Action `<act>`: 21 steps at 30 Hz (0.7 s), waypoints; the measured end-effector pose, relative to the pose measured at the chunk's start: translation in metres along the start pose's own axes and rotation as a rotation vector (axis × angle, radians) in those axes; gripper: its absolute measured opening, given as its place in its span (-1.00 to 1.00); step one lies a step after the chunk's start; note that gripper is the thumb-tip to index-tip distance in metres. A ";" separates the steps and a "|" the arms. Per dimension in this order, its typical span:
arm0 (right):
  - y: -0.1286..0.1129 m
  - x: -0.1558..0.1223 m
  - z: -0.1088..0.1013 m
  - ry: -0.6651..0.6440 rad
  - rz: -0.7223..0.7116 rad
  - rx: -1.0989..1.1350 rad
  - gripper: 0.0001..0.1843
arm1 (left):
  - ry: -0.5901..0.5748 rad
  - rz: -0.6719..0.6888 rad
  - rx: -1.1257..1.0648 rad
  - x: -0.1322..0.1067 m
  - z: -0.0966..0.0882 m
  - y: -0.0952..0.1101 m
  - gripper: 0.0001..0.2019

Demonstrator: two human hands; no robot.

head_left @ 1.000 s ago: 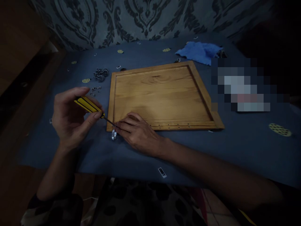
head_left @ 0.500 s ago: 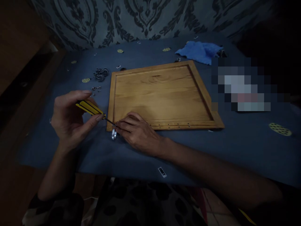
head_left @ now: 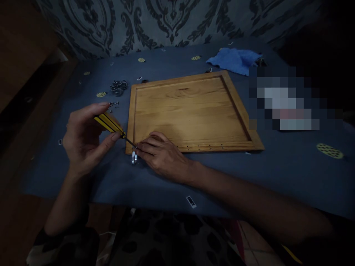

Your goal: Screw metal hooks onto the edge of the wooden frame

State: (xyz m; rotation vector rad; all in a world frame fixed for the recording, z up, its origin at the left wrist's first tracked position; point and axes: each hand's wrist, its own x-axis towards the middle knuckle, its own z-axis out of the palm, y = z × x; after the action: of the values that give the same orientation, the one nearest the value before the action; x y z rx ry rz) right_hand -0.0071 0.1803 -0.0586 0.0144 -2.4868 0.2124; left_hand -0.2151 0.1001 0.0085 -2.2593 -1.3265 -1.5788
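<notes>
My left hand (head_left: 87, 136) grips a yellow-and-black screwdriver (head_left: 108, 124) by its handle, between thumb and fingers. The screwdriver's tip slants down to the near-left corner of a framed wooden board (head_left: 183, 114). At that corner a shiny metal hook (head_left: 134, 157) hangs over the board's near edge. My right hand (head_left: 166, 157) lies on the near edge, its thumb and fingertips closed at the hook's upper end beside the screwdriver tip. What sits under those fingertips is hidden. Small dark holes run along the near rail to the right.
Left of the board, a cluster of metal hooks (head_left: 119, 87) and several small screws (head_left: 114, 105) lie on the blue cloth (head_left: 161, 192). A blue rag (head_left: 235, 60) lies behind the board. A blurred-out object (head_left: 291, 103) is at the right.
My left hand has shifted slightly right and the screwdriver handle has turned a little, its tip staying at the same corner. My right hand and the board are still.
</notes>
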 end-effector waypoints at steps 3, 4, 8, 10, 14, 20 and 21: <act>0.000 0.000 0.000 -0.021 0.005 -0.002 -0.74 | -0.003 0.025 -0.001 -0.001 0.000 -0.001 -0.17; 0.000 0.000 0.000 -0.023 0.007 0.001 -0.74 | 0.008 0.026 0.013 -0.001 0.000 -0.002 -0.16; 0.000 0.000 0.000 -0.017 0.017 0.020 -0.73 | 0.038 -0.031 0.017 -0.002 0.000 0.001 -0.20; 0.000 0.000 0.000 -0.014 0.019 0.022 -0.73 | 0.016 -0.062 -0.002 -0.001 0.002 0.004 -0.26; -0.001 0.000 0.000 -0.016 0.022 0.021 -0.73 | -0.047 -0.068 -0.044 0.002 0.004 0.009 -0.33; 0.000 0.001 0.000 -0.003 0.018 0.019 -0.73 | 0.017 -0.011 -0.046 0.003 0.005 0.008 -0.38; 0.000 0.000 0.000 -0.004 0.018 0.018 -0.73 | 0.037 -0.007 -0.038 0.004 0.005 0.008 -0.40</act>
State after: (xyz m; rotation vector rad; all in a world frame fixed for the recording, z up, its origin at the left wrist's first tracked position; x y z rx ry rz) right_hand -0.0075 0.1807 -0.0585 0.0005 -2.4897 0.2421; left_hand -0.2057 0.0999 0.0123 -2.2373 -1.3076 -1.6538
